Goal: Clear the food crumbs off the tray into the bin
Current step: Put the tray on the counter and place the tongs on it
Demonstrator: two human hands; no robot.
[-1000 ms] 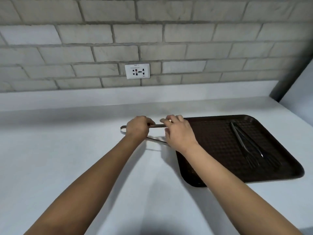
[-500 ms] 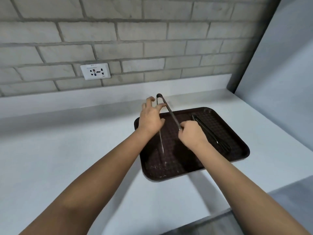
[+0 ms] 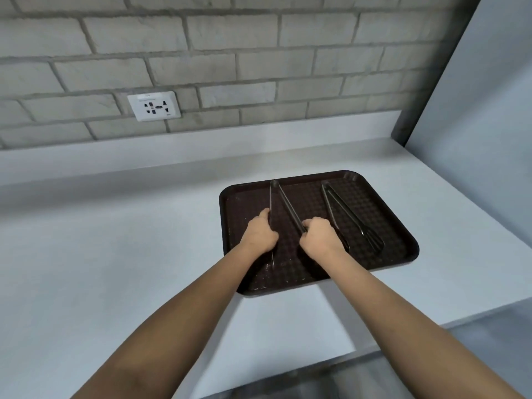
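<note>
A dark brown tray (image 3: 397, 226) lies on the white counter, with pale crumbs (image 3: 267, 276) scattered near its front left corner. Over its left half sit metal tongs (image 3: 283, 201), hinge end towards the wall. My left hand (image 3: 259, 233) grips the tongs' left arm, and my right hand (image 3: 319, 236) grips the right arm. Black tongs (image 3: 349, 218) lie loose on the tray's right half. No bin is in view.
The white counter (image 3: 129, 254) runs left along a grey brick wall with a socket (image 3: 154, 106). A pale wall panel (image 3: 483, 139) closes the right side. The counter's front edge (image 3: 374, 351) drops off at the lower right.
The metal tongs came from the counter left of the tray onto the tray, hinge turned towards the wall. Both hands moved down its arms. My view shifted right.
</note>
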